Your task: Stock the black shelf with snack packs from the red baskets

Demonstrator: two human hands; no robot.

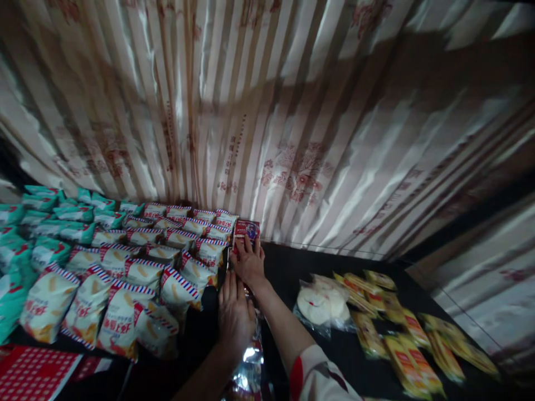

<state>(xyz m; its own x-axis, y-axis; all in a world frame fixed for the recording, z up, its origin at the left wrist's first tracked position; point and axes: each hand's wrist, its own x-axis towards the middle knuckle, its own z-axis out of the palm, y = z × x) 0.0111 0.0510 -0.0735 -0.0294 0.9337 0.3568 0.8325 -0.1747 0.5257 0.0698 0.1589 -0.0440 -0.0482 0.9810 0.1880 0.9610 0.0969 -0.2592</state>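
Observation:
My right hand [249, 260] reaches to the back of a dark table [292, 267] and presses a small dark red snack packet [246, 228] upright against the curtain, fingers closed on its lower edge. My left hand [234, 316] lies flat, fingers together, on a row of shiny silver-backed packets [249, 356] that runs toward me. Both hands sit just right of rows of white snack bags with red-and-blue striped tops [137, 273].
Teal snack bags [50, 223] fill the far left. Yellow wrapped bars [401, 345] and a clear bag of white round cakes [320, 303] lie to the right. A red checked box [33, 373] sits at the near left. A striped satin curtain [292, 122] hangs behind.

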